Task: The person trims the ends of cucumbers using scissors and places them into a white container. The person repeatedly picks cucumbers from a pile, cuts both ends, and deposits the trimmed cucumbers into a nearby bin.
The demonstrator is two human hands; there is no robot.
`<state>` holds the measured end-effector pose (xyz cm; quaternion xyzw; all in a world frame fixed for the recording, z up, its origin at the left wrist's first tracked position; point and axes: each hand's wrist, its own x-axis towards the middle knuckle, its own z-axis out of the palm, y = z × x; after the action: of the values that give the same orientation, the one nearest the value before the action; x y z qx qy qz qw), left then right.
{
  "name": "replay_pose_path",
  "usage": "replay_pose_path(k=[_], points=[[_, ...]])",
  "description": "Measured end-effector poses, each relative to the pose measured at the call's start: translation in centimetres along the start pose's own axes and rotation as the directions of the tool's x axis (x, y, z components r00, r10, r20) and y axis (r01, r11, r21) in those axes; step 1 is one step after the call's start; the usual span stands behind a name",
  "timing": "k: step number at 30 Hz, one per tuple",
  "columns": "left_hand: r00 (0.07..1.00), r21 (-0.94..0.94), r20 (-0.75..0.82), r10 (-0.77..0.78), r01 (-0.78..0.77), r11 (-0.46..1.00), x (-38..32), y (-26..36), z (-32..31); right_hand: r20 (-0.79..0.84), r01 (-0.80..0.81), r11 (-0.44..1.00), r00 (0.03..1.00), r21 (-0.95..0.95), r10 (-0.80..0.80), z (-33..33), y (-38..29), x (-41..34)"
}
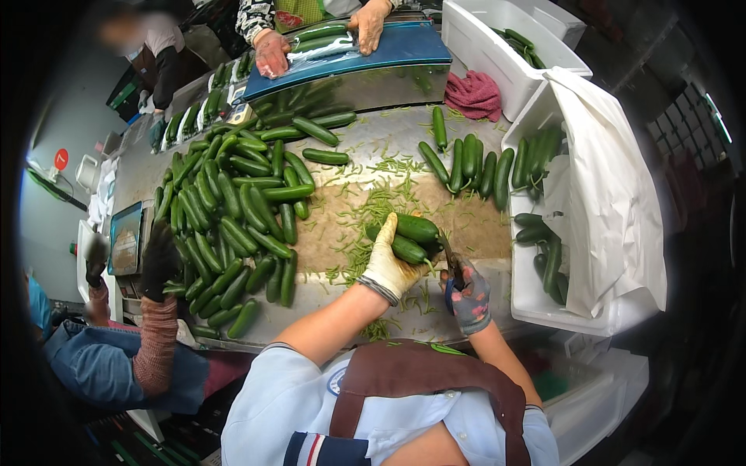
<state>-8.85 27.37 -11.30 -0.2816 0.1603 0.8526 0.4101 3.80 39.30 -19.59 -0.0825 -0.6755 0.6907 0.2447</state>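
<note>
My left hand [391, 269], in a pale work glove, grips a few cucumbers [416, 228] over the table in front of me. Their stem ends point right. In my right hand [471, 297], which wears a grey patterned glove, is a pair of scissors [451, 259]; its blades are up against the ends of the held cucumbers. Whether the blades are parted I cannot tell. Thin green stem trimmings [373, 218] lie scattered under and around my left hand. Beyond my right hand, several loose cucumbers [469, 158] rest side by side.
A big heap of cucumbers [233, 215] covers the table's left side. White foam boxes [524, 317] with cucumbers stand at right, one with a white liner [612, 204]. Across the table, a co-worker's hands [368, 26] wrap cucumbers in film on a blue-topped wrapping station [402, 49]. Another person [154, 338] works at left.
</note>
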Motion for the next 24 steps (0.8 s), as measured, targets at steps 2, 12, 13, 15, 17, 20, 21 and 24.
replay_pose_path(k=[2, 12, 13, 15, 17, 20, 21, 24], points=[[1.000, -0.025, -0.002, 0.003, -0.003, 1.000, 0.0, 0.2, -0.1, 0.070, 0.013, 0.952, 0.997, -0.305, 0.009, -0.5, -0.5, 0.1], [0.999, -0.079, 0.020, 0.049, -0.048, 0.996, -0.2, 0.0, 0.8, 0.187, 0.340, 0.632, 0.936, -0.697, -0.298, -0.1, -0.9, -0.5], [0.999, -0.085, 0.028, 0.047, -0.044, 0.995, -0.2, -0.2, 0.7, 0.173, 0.289, 0.692, 0.957, -0.662, -0.235, 0.0, -0.9, -0.5], [0.998, -0.085, 0.057, 0.040, -0.035, 0.996, -0.2, -0.3, 0.4, 0.156, 0.174, 0.794, 0.983, -0.582, -0.101, 0.3, -0.8, -0.7], [0.998, -0.074, 0.061, 0.023, -0.018, 0.997, -0.2, -0.5, 0.4, 0.079, -0.064, 0.975, 0.993, -0.212, 0.083, 0.0, 1.4, -2.0], [0.999, -0.030, 0.000, 0.049, -0.049, 0.998, -0.8, -0.2, 0.9, 0.108, -0.325, 0.920, 0.945, 0.219, 0.308, -0.1, 1.3, -3.3], [0.996, -0.002, 0.020, 0.083, -0.083, 0.997, -0.8, 0.2, 0.7, 0.115, -0.335, 0.932, 0.940, 0.141, 0.321, -0.5, 1.6, -3.6], [0.961, 0.125, 0.134, 0.242, -0.258, 0.958, -0.6, 1.4, -0.5, 0.176, -0.531, 0.785, 0.847, 0.321, 0.501, -1.1, 0.0, -4.2]])
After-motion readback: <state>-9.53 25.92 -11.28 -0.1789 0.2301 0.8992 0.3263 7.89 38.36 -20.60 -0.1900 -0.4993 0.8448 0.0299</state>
